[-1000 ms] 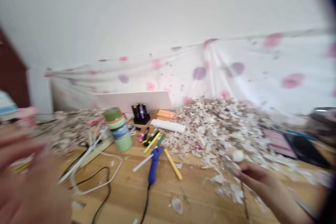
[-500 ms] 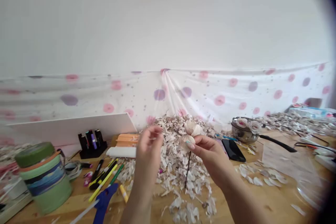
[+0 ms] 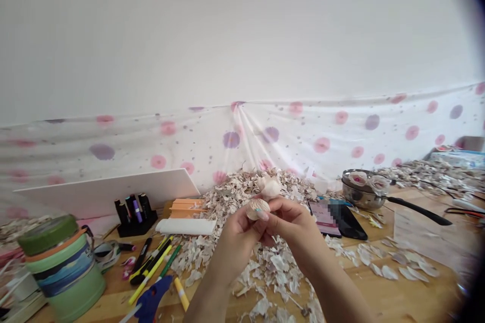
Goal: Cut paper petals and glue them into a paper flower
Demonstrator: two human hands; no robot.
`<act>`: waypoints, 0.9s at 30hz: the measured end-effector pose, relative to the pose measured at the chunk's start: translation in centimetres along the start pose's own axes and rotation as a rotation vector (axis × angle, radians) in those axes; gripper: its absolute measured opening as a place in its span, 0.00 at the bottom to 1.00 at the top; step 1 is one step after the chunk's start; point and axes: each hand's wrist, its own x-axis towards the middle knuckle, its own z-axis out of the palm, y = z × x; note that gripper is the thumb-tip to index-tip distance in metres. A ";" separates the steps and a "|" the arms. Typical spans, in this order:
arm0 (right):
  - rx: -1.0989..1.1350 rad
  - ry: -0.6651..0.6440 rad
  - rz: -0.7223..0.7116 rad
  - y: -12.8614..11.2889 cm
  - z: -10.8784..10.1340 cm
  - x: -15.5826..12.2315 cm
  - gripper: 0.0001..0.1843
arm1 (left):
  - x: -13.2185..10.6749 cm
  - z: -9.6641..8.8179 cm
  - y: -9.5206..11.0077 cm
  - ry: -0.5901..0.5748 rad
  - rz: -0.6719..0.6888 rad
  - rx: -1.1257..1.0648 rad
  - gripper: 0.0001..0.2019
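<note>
Right hand (image 3: 290, 219) in the head view: thumb and fingers clamped on a round ribbed petal (image 3: 255, 207), thumb on its front face. Petal sits at the fingertips, on that hand's left side. Left hand (image 3: 237, 237) meets it from the other side, fingertips at the petal's lower left; cannot tell whether they pinch it, grip partly hidden. White flower (image 3: 270, 186) stands just above and slightly right of the petal, over the right fingertips; whether the two are joined can't be seen. Both hands raised in front of the petal heap (image 3: 227, 189), loose petals also below on the wooden table (image 3: 364, 285). Left of hands: white roll (image 3: 185, 226), yellow marker (image 3: 181, 294), blue glue gun (image 3: 154, 299), green jar (image 3: 62, 267). Right: phone (image 3: 350, 222), then metal pan (image 3: 359, 197) with two flowers (image 3: 368, 180) on top.
</note>
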 end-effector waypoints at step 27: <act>0.130 0.114 -0.241 0.3 -1.6 1.2 0.09 | -1.0 3.1 -0.9 0.314 0.020 -0.035 0.19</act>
